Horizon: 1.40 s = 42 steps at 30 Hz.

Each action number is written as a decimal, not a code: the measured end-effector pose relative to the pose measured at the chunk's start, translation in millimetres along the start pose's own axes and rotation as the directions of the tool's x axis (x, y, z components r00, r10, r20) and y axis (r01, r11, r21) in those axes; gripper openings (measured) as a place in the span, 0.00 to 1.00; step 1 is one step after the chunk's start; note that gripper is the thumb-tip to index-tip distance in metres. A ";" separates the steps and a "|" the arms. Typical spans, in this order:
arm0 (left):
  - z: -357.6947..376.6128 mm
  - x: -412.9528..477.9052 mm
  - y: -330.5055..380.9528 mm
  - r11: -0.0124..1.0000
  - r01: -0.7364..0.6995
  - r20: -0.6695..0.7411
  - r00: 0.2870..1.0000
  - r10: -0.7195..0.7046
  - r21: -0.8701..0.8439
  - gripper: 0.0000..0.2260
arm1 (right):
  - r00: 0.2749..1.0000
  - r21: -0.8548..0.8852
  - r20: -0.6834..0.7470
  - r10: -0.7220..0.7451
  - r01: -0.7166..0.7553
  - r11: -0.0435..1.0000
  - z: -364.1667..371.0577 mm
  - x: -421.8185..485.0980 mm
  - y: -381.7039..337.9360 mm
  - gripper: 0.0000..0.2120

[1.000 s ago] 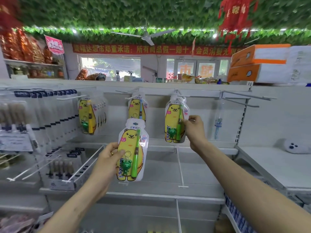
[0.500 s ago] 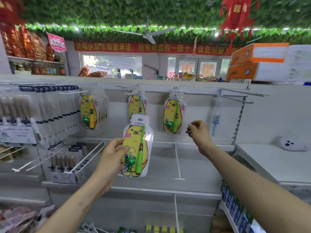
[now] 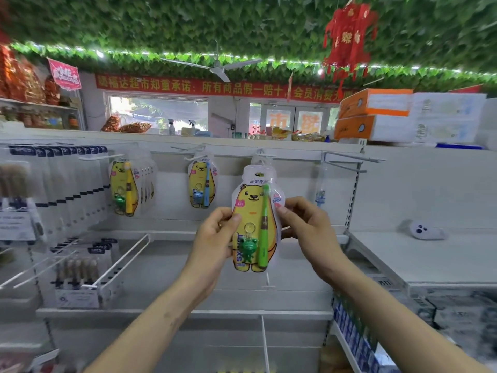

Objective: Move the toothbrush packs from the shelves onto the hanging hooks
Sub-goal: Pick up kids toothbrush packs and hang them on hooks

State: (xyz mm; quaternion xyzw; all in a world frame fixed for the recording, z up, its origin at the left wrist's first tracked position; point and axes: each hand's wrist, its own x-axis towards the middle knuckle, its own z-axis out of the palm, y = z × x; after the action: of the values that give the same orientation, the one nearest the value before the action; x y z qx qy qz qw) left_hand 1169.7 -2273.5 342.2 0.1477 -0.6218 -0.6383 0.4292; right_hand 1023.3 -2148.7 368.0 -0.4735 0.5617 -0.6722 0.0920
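White shelving [image 3: 443, 262] fills the wall ahead, with hooks along its top rail. I hold 1 green pack [image 3: 255, 224] upright between 2 hands. My left hand [image 3: 212, 238] pinches its left edge, thumb in front, and my right hand [image 3: 306, 224] grips the right edge. That keeps the card flat and its hang hole level, I judge, just below a hook [image 3: 262, 156]. It is not yet hung. To its left hang a blue pack [image 3: 201, 184] and a yellow pack [image 3: 125, 188], sorted by colour.

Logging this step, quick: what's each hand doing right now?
Left hand: grips the green pack by its left edge.
Right hand: grips the same pack's right edge.
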 end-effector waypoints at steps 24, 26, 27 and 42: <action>9.5 49.2 3.2 0.991 -0.068 -0.012 0.998 0.069 0.114 0.08 | 0.998 0.035 -0.019 0.057 -0.057 0.998 -10.9 41.3 11.4 0.07; 6.8 51.9 -2.3 0.987 -0.084 -0.017 0.996 0.088 0.137 0.09 | 0.999 0.038 -0.011 0.042 -0.042 0.998 -10.4 42.9 20.2 0.06; 5.6 52.7 -5.1 0.985 -0.090 -0.017 0.995 0.094 0.145 0.09 | 0.999 0.038 -0.007 0.033 -0.033 0.999 -10.2 43.1 24.7 0.06; 16.3 147.2 -38.3 0.948 -0.063 -0.072 0.993 0.090 0.311 0.05 | 0.993 -0.053 -0.079 0.093 -0.097 0.994 -11.0 122.4 72.0 0.07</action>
State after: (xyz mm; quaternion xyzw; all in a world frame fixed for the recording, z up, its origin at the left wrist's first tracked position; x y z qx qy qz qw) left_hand 1057.4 -2375.8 360.7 0.2156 -0.6999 -0.5096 0.4516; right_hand 920.3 -2247.0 373.4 -0.4225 0.6057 -0.6684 0.0889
